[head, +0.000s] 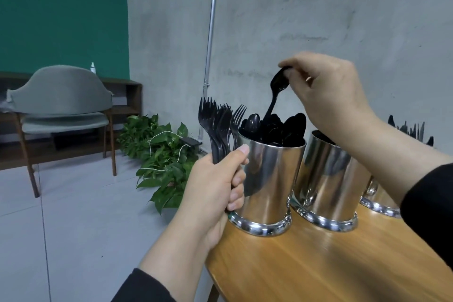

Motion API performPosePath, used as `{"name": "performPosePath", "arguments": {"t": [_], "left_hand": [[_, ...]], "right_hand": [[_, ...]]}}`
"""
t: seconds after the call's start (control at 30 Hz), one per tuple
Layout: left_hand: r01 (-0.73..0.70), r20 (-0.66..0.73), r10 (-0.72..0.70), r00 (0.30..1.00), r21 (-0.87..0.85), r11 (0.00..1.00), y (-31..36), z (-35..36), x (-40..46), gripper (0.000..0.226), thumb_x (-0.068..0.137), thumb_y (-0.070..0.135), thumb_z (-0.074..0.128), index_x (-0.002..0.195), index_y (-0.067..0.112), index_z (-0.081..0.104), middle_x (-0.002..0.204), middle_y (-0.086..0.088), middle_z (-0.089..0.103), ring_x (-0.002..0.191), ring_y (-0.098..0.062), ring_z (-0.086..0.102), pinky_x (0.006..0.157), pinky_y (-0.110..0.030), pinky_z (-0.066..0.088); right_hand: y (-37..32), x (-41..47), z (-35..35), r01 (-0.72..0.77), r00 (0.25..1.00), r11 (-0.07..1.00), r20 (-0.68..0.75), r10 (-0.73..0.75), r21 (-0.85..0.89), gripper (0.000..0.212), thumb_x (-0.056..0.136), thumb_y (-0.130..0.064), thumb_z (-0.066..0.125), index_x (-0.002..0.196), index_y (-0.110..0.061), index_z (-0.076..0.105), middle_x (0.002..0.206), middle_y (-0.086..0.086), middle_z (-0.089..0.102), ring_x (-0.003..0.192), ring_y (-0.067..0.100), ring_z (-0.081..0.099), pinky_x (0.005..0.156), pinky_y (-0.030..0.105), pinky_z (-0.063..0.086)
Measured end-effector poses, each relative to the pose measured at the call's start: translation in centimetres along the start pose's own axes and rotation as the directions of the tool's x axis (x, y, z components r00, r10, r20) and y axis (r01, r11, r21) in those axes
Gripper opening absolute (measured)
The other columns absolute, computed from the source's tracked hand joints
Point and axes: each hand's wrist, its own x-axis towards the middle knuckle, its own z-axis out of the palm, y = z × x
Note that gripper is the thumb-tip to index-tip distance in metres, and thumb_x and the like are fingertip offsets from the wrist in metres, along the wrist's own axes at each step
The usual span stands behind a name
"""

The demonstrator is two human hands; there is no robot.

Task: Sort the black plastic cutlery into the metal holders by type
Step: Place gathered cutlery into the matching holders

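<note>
Three shiny metal holders stand in a row on a wooden table [331, 272]. The nearest holder [267, 179] is full of black spoons [291, 127], bowls up. My left hand [215, 189] grips a bunch of black forks [218, 125] by their handles, tines up, just left of that holder. My right hand [326, 88] pinches the bowl of one black spoon [275, 91] above the nearest holder, its handle reaching down among the spoons. The middle holder [328, 179] is partly hidden by my right arm. The far holder [377, 198] is mostly hidden, with black knives [411, 130] poking up behind my arm.
A grey concrete wall with a metal pipe [210, 39] runs close behind the holders. Left of the table lie leafy plants [161, 152] on the floor, and a grey chair [61, 108] stands by a dark shelf further back.
</note>
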Motion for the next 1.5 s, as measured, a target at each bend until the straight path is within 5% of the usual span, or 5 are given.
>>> {"name": "performPosePath", "arguments": {"t": [0.2, 0.37, 0.8, 1.03, 1.5], "left_hand": [[0.021, 0.033, -0.021, 0.999, -0.005, 1.000, 0.1, 0.8, -0.3, 0.024, 0.096, 0.029, 0.067, 0.083, 0.010, 0.059, 0.057, 0.000, 0.039, 0.041, -0.010, 0.028, 0.037, -0.019, 0.020], [0.043, 0.139, -0.048, 0.989, 0.034, 0.998, 0.3, 2.2, -1.0, 0.027, 0.095, 0.028, 0.068, 0.078, 0.009, 0.060, 0.062, -0.002, 0.044, 0.042, -0.009, 0.030, 0.036, -0.019, 0.021], [0.269, 0.467, -0.416, 0.781, 0.350, 0.898, -3.4, 10.6, -2.1, 0.026, 0.096, 0.035, 0.063, 0.077, 0.017, 0.059, 0.052, -0.001, 0.036, 0.041, -0.014, 0.031, 0.040, -0.021, 0.028], [0.044, 0.370, -0.175, 0.913, 0.336, 0.941, -5.2, 14.2, -1.0, 0.022, 0.089, 0.030, 0.075, 0.081, 0.019, 0.058, 0.060, -0.003, 0.048, 0.040, -0.013, 0.035, 0.044, -0.025, 0.027], [-0.192, 0.220, 0.112, 0.969, 0.389, 0.901, -6.1, 15.8, 2.5, 0.032, 0.086, 0.050, 0.075, 0.114, 0.036, 0.067, 0.093, 0.015, 0.071, 0.081, -0.002, 0.066, 0.070, -0.014, 0.047]], "right_hand": [[-0.4, -2.6, 1.4, 0.107, 0.874, 0.990, 0.484, -0.050, -0.091, 0.022, 0.101, -0.029, 0.059, 0.113, -0.022, 0.076, 0.110, -0.001, 0.068, 0.098, 0.026, 0.054, 0.089, 0.048, 0.046], [-3.6, -2.6, -2.3, -0.300, 0.915, 0.914, 0.351, 0.196, 0.273, 0.040, 0.103, -0.048, 0.042, 0.121, -0.022, 0.067, 0.103, -0.009, 0.069, 0.085, 0.003, 0.063, 0.077, 0.012, 0.044], [-0.8, -9.4, -9.7, -0.692, 0.696, 0.620, 0.571, 0.436, 0.370, 0.012, 0.090, -0.023, 0.072, 0.095, -0.015, 0.065, 0.065, -0.004, 0.065, 0.047, 0.009, 0.052, 0.046, 0.021, 0.042], [3.7, -10.8, -12.0, -0.732, 0.670, 0.625, 0.458, 0.584, 0.272, 0.018, 0.088, -0.046, 0.071, 0.097, -0.031, 0.068, 0.083, 0.028, 0.069, 0.062, 0.036, 0.057, 0.064, 0.063, 0.051], [7.9, -7.1, -13.4, -0.623, 0.779, 0.757, 0.232, 0.582, 0.194, 0.007, 0.096, -0.025, 0.068, 0.090, -0.021, 0.066, 0.074, 0.010, 0.068, 0.062, 0.019, 0.060, 0.065, 0.051, 0.055]]}}
